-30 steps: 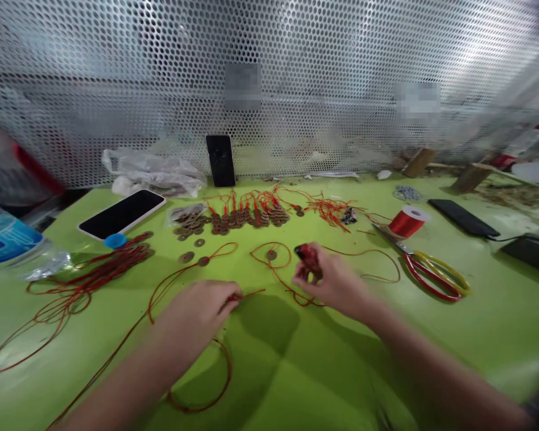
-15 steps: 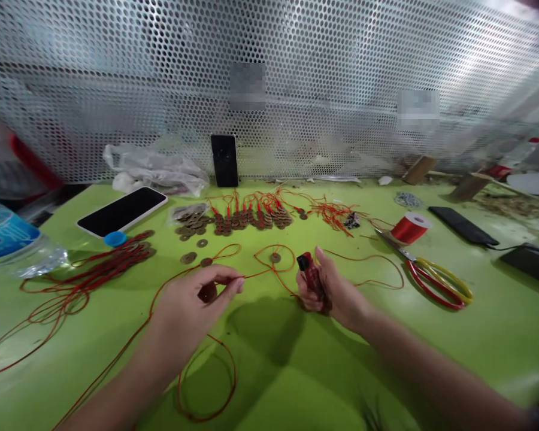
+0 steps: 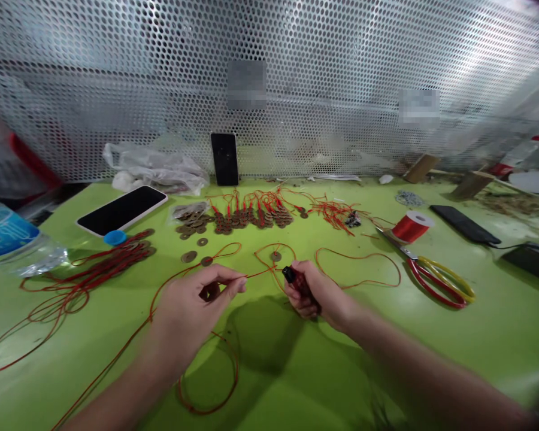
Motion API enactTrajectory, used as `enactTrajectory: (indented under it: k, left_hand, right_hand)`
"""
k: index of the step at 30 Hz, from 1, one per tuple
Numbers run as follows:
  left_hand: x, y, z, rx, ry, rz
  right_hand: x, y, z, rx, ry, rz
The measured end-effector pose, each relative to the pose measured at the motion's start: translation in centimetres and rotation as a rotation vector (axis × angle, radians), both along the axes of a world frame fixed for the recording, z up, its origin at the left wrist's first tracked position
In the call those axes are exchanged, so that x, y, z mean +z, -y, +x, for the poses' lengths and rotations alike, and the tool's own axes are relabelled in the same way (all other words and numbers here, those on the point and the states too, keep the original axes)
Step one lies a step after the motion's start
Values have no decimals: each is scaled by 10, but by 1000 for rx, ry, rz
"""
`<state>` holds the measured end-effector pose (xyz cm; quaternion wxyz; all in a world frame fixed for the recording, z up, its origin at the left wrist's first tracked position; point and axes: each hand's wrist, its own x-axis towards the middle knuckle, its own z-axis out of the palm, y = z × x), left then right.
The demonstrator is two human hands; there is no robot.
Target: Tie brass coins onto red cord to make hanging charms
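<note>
My left hand (image 3: 193, 305) pinches a thin red cord (image 3: 257, 274); my right hand (image 3: 318, 293) closes its grip on a small red lighter (image 3: 296, 280), black-capped, near the green table's (image 3: 296, 371) front edge.

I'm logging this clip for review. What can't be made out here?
- Lighter: mostly hidden inside the right hand, head view.
- Cord end: covered by the left hand fingertips.
- Water bottle: cut off by the left edge.
- Two wall labels: blurred.
</note>
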<state>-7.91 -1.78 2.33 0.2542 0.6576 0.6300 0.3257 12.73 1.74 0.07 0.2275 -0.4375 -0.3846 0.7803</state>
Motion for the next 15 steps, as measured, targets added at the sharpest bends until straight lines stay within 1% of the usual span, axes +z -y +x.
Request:
enactTrajectory:
  k: [5, 10, 15]
  left_hand:
    - [-2, 0, 0, -9, -9, -5]
    - [-2, 0, 1, -15, -10, -20]
    - [-2, 0, 3, -22, -8, -20]
  right_hand:
    - [1, -1, -1, -28, 54, 29]
    - [7, -1, -4, -52, 108, 14]
    - [9, 1, -5, -54, 115, 60]
